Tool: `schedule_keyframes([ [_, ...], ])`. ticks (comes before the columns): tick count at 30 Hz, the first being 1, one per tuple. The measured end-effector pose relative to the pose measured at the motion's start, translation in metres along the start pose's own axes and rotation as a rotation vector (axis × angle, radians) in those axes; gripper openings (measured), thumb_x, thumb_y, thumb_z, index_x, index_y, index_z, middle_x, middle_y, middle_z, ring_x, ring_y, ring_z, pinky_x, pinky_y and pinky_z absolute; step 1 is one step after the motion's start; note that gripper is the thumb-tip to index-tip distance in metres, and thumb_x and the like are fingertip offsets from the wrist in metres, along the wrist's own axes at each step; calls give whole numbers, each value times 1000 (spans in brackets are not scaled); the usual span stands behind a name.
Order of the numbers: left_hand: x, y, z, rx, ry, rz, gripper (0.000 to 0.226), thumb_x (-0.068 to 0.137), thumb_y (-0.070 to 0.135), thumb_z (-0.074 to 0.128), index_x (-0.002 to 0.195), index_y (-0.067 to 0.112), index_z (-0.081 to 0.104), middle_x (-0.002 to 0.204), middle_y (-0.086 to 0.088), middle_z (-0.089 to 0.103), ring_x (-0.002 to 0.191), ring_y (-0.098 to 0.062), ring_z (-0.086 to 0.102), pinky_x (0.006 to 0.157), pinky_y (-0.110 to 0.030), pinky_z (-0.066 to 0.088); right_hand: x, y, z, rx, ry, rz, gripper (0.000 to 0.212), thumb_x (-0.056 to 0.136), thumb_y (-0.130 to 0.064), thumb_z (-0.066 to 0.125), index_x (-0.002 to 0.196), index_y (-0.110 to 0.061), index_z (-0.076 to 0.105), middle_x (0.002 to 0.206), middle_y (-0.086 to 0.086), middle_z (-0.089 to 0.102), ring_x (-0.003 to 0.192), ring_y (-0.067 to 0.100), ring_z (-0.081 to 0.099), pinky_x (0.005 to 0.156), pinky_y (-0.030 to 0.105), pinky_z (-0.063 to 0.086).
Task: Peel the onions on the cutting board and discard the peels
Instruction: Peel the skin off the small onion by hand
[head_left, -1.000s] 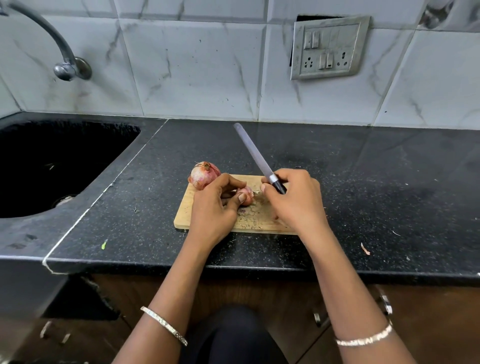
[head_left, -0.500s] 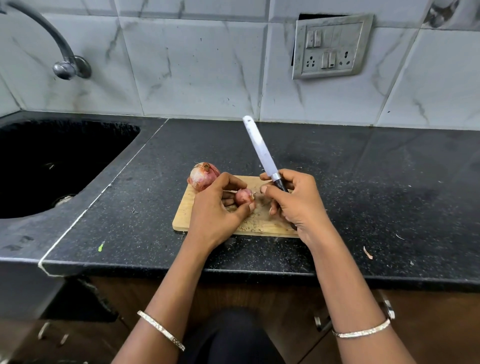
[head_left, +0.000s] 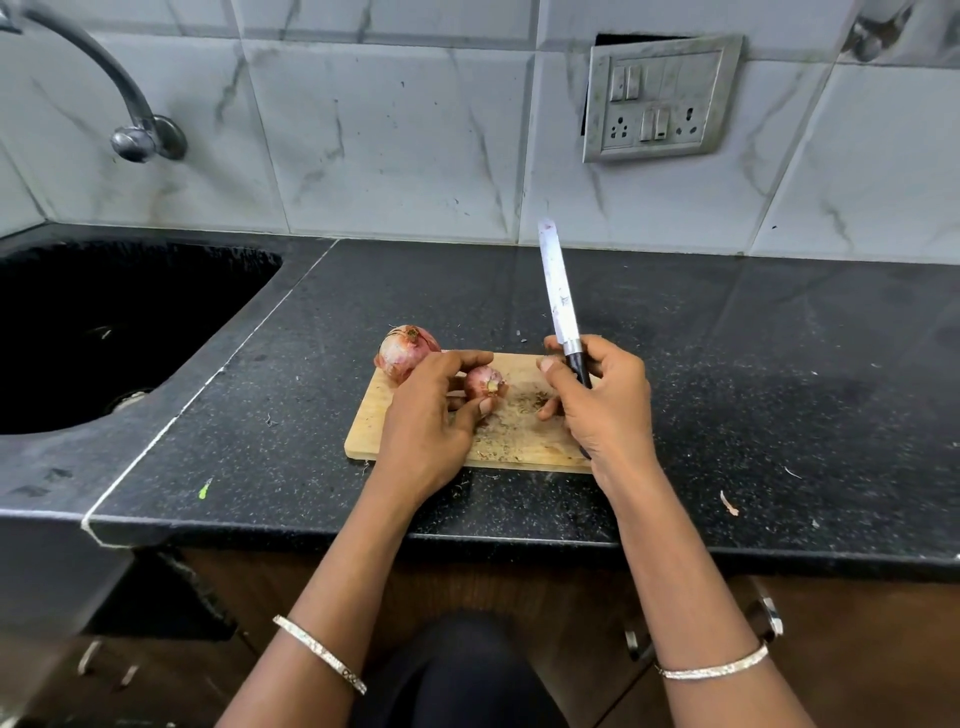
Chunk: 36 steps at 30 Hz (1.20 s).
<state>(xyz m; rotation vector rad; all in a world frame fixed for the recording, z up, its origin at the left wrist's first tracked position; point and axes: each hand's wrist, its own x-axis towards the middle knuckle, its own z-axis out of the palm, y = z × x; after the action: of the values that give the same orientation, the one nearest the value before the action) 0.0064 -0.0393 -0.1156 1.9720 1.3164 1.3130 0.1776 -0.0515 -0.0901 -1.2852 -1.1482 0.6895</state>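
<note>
A black sink sat at the far left, set into a dark counter. Right of it lay a wooden board. At the board's far left corner rested a big onion, with its skin on. Just beside it, the left hand pinched a small onion between thumb and fingers, low over the board (touching it or not, the view did not settle). Next, the right hand gripped a knife by its black handle, blade tilted up and away, apart from the onion. Peel bits dotted the board between the hands; one scrap lay on the counter further right.

The step in hand looked like peeling the small onion, early in the task. The next move likely called for catching loose skin at the onion's end with blade or thumb and pulling it off while the left hand turned the onion.
</note>
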Motion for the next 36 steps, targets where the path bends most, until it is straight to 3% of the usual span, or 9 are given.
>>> schedule_keyframes([
  [4,-2,0,0,-8,11,9,39,89,18,77,125,23,63,118,10,61,102,-2,61,88,-27,57,0,-1,-9,-53,-28,-69,13,96,-33,67,105,-24,70,83,7,71,51,17,66,47,33,53],
  [7,-2,4,0,-60,10,-15,39,85,15,81,118,21,61,118,8,61,100,-2,62,80,-22,58,4,-4,-25,-371,42,-177,27,98,-51,54,117,-36,66,87,-8,74,74,21,72,75,47,59],
  [12,-3,9,-3,-141,13,-32,41,79,6,85,109,18,59,113,8,64,97,2,65,74,-16,58,8,-11,-52,-907,91,-117,33,97,-33,61,130,-38,62,115,-3,73,105,32,66,81,41,52],
  [21,-5,11,-2,-169,14,-7,40,79,-5,81,107,14,59,109,4,66,98,10,62,74,-6,52,1,-2,-51,-1039,118,-3,29,96,-24,62,124,-27,70,114,4,71,105,33,64,84,40,50],
  [24,-3,7,-2,-143,13,-8,41,80,-2,82,112,15,62,116,3,63,105,-2,63,76,-11,55,-1,-3,-44,-1145,181,-151,24,95,-27,65,117,-26,73,110,1,70,105,27,61,91,43,41],
  [26,-3,5,-1,-100,17,8,44,80,1,82,116,17,64,120,2,60,107,-6,62,78,-10,55,-4,-9,-35,-976,130,-285,20,94,-28,67,111,-25,76,110,-3,71,101,17,64,89,33,42],
  [29,-2,6,-2,-24,42,58,42,79,2,83,115,16,65,118,0,59,103,-4,60,79,-1,46,-8,-16,-13,-475,-209,-239,18,87,-31,78,103,-24,80,99,-14,75,81,-1,68,74,12,50],
  [32,-2,6,-3,2,68,89,39,79,5,82,112,17,65,113,-1,61,101,-7,61,83,-3,44,-10,-10,4,-262,-311,-214,18,83,-25,83,101,-22,81,90,-11,78,81,5,72,78,31,59],
  [36,-2,5,-3,-36,73,61,43,76,4,86,110,16,64,112,-3,62,100,-7,61,80,-1,44,-6,0,8,-112,-225,-196,11,80,-17,85,91,-16,83,82,-7,78,80,9,74,79,34,60],
])
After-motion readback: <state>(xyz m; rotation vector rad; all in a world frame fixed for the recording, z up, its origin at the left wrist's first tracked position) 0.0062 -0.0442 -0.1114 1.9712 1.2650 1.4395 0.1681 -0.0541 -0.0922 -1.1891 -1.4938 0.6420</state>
